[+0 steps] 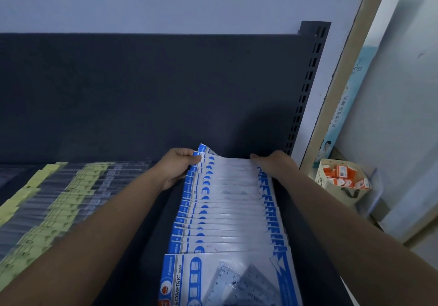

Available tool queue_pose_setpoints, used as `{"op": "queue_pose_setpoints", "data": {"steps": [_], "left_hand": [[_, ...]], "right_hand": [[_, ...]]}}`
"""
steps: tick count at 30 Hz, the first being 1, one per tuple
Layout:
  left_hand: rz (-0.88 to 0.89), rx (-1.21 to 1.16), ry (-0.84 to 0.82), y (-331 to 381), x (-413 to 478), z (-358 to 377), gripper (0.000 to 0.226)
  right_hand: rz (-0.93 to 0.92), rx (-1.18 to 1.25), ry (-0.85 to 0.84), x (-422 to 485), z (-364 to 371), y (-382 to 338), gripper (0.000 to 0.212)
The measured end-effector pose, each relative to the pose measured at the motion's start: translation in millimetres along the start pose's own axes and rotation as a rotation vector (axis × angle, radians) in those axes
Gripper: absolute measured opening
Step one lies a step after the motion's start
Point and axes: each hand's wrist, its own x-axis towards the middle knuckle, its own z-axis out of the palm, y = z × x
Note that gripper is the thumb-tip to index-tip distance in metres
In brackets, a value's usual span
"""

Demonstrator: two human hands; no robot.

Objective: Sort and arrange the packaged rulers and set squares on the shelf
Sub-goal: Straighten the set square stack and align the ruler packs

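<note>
I see left hand [176,167] pinching rearmost blue-white plastic set-square packets [230,169]; right hand [276,163] at opposite end, grip unclear.

Dim light — pale wall [166,0] above a dark back panel [142,92], slotted upright [308,80] beside it.
</note>
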Motion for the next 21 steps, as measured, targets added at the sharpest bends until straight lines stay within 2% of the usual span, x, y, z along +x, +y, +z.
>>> {"op": "queue_pose_setpoints", "data": {"steps": [2, 4, 7, 10, 13, 17, 21], "left_hand": [[-0.017, -0.087, -0.065, -3.4, -3.0, 2.3, 0.015], [-0.011, -0.196, -0.097, -6.4, -6.4, 3.8, 0.016], [0.003, -0.327, -0.112, -11.5, -10.3, 3.5, 0.018], [0.001, -0.377, -0.059, -15.4, -11.1, 4.1, 0.017], [0.028, -0.293, 0.026, -15.2, -10.3, 6.2, 0.016], [0.129, -0.069, 0.114, -13.6, -9.7, 6.9, 0.009], [0.128, 0.008, 0.16, -14.7, -8.5, 10.5, 0.007]], "right_hand": [[0.013, 0.027, -0.03, -2.4, 2.4, -6.8, 0.058], [0.044, 0.125, -0.069, -4.8, 3.5, -13.0, 0.048], [0.096, 0.461, -0.148, -8.8, -0.6, -15.6, 0.026], [0.096, 0.721, -0.174, -10.6, -4.4, -5.8, 0.02], [0.084, 0.761, -0.112, -9.1, -1.8, 6.5, 0.014], [0.037, 0.75, -0.07, -6.2, 3.3, 15.1, 0.006], [-0.052, 0.717, -0.005, -4.5, 7.7, 14.9, 0.009]]}}
